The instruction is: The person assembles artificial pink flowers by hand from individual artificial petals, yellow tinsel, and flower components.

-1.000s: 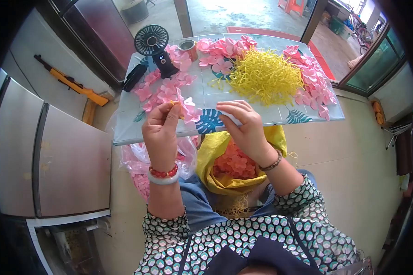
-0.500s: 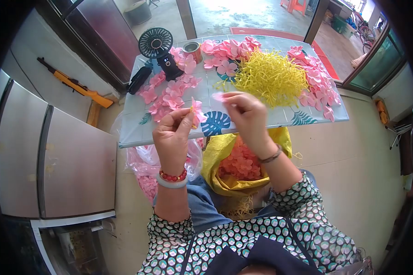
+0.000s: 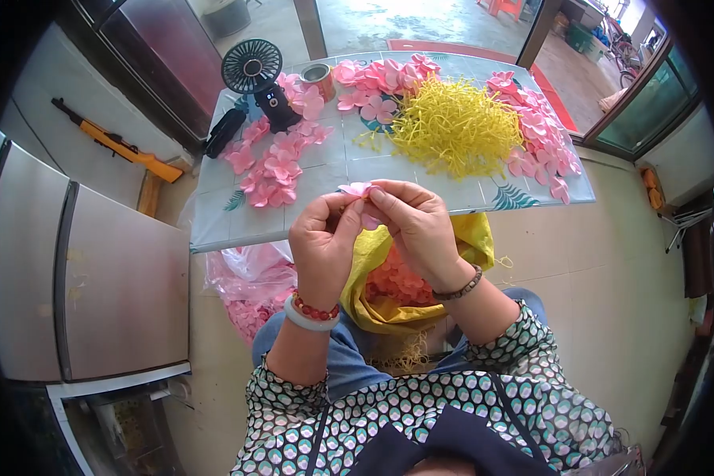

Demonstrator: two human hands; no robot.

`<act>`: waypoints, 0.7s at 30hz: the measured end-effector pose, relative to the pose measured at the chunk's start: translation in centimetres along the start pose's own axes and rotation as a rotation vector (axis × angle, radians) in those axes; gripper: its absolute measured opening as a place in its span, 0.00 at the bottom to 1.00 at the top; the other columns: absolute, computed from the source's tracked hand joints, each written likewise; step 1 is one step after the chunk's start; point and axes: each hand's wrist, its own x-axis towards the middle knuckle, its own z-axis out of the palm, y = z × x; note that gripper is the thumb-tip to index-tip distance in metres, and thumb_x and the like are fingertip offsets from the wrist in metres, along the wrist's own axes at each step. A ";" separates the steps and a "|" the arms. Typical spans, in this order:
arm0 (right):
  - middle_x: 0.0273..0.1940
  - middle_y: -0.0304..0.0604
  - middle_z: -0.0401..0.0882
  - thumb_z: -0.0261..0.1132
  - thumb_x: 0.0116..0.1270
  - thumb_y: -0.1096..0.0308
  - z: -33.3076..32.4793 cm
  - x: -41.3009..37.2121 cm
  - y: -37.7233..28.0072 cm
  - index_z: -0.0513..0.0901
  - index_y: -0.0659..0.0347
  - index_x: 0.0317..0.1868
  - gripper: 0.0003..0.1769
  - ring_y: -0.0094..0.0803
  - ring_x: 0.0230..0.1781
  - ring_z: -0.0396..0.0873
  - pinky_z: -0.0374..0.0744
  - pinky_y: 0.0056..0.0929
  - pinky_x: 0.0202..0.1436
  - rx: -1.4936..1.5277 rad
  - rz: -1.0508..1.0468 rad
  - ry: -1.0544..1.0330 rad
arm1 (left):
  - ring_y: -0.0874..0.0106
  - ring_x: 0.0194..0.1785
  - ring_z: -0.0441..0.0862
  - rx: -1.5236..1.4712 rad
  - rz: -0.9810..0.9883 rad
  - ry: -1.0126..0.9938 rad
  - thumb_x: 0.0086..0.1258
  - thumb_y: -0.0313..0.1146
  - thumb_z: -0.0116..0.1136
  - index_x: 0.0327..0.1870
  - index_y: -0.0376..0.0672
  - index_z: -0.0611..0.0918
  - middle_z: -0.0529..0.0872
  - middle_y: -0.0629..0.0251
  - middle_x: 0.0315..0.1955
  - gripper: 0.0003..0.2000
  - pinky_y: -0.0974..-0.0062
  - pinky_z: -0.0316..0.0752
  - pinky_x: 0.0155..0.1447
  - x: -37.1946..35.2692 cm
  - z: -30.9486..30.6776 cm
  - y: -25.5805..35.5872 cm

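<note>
Both hands meet at the table's front edge around a pink flower. My left hand pinches it from the left, its wrist wearing red beads and a pale bangle. From the right, my right hand grips it between thumb and forefinger. The fingers cover the flower's centre. On the table, a heap of yellow stems lies beyond the hands. Pink flowers lie at the left and more pink flowers at the right.
A black fan, a tin and a black object stand or lie at the table's back left. Below the table are a yellow sack of coral flowers and a clear bag of pink ones.
My hands have come together; the right moved left and down, the left moved right. The flower pieces they held apart are now at one spot. The view has shifted slightly.
</note>
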 end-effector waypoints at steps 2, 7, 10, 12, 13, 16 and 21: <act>0.44 0.48 0.84 0.64 0.68 0.74 0.2 -0.1 0.0 0.81 0.72 0.49 0.12 0.29 0.44 0.83 0.82 0.24 0.50 0.102 0.030 0.006 | 0.82 0.31 0.82 -0.028 -0.011 0.020 0.69 0.23 0.59 0.39 0.32 0.81 0.85 0.67 0.30 0.03 0.85 0.77 0.36 -0.1 0.2 0.3; 0.46 0.51 0.83 0.63 0.69 0.74 0.5 -0.2 0.3 0.81 0.73 0.49 0.12 0.31 0.46 0.83 0.82 0.27 0.53 0.197 0.090 -0.002 | 0.82 0.28 0.81 0.033 -0.031 0.060 0.68 0.23 0.59 0.38 0.32 0.81 0.85 0.67 0.27 0.03 0.85 0.76 0.33 -0.1 0.0 0.7; 0.46 0.51 0.83 0.62 0.69 0.75 0.5 -0.3 0.3 0.80 0.73 0.49 0.11 0.32 0.46 0.83 0.82 0.27 0.54 0.176 0.106 0.005 | 0.83 0.27 0.80 0.064 -0.037 0.039 0.67 0.23 0.59 0.38 0.32 0.81 0.84 0.68 0.26 0.03 0.85 0.76 0.32 -0.2 -0.1 0.5; 0.46 0.51 0.83 0.62 0.69 0.75 0.1 -0.2 0.5 0.80 0.74 0.50 0.12 0.32 0.46 0.83 0.82 0.27 0.54 0.220 0.115 0.022 | 0.83 0.27 0.80 0.069 -0.043 0.027 0.67 0.23 0.60 0.37 0.32 0.81 0.84 0.69 0.25 0.03 0.85 0.75 0.32 -0.2 -0.1 0.5; 0.46 0.51 0.83 0.62 0.69 0.75 0.1 -0.2 0.5 0.80 0.74 0.50 0.12 0.32 0.46 0.83 0.82 0.27 0.54 0.229 0.118 0.026 | 0.83 0.27 0.79 0.063 -0.058 0.027 0.67 0.23 0.60 0.37 0.32 0.81 0.84 0.69 0.26 0.03 0.85 0.75 0.32 -0.2 -0.1 0.5; 0.46 0.51 0.83 0.63 0.69 0.75 0.3 -0.3 0.3 0.80 0.74 0.50 0.12 0.32 0.46 0.83 0.82 0.27 0.54 0.246 0.127 0.029 | 0.84 0.27 0.79 0.031 -0.078 0.035 0.66 0.24 0.61 0.37 0.33 0.82 0.84 0.69 0.26 0.04 0.85 0.75 0.32 -0.2 0.0 0.4; 0.47 0.52 0.82 0.62 0.69 0.75 0.3 -0.4 0.8 0.79 0.75 0.51 0.13 0.31 0.46 0.83 0.82 0.26 0.54 0.214 0.132 0.036 | 0.85 0.27 0.77 -0.012 -0.049 0.063 0.66 0.24 0.62 0.37 0.33 0.82 0.83 0.71 0.26 0.04 0.86 0.73 0.32 -0.2 0.1 0.0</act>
